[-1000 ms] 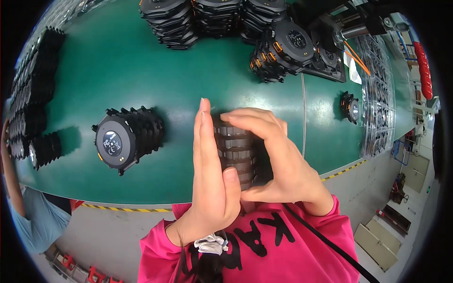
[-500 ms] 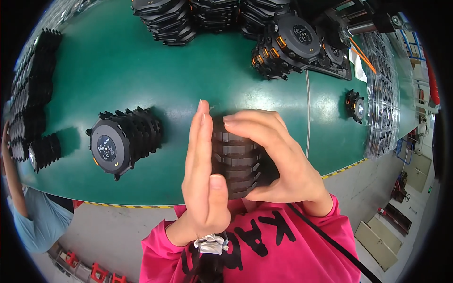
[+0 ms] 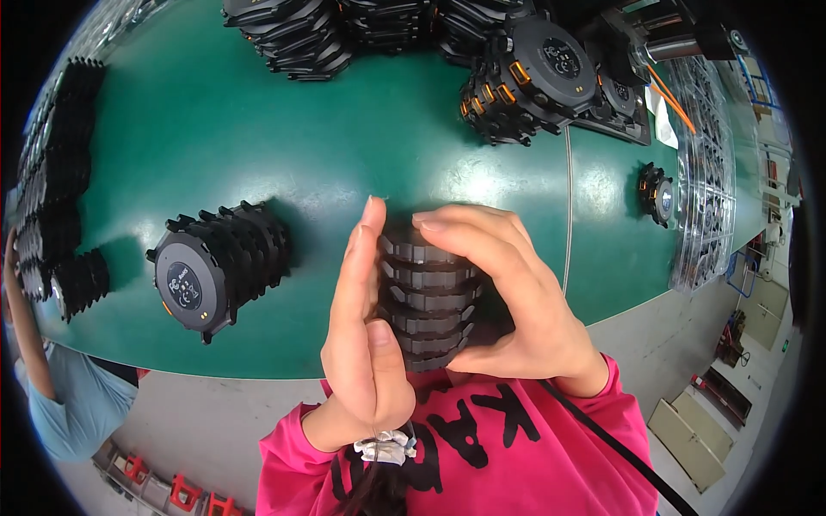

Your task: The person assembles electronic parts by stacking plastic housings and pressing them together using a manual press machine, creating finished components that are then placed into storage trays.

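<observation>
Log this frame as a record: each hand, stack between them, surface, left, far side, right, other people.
left hand: flat, fingers extended, along the stack's left side
right hand: curved round its right side, fingertips at far end, thumb at near end
dark stack: ridged round pieces, between both hands
surface: green table
left: separate black stack, round face toward the camera
far side: orange-trimmed stack
right: clear trays
other people: co-worker in light blue, left rim
</observation>
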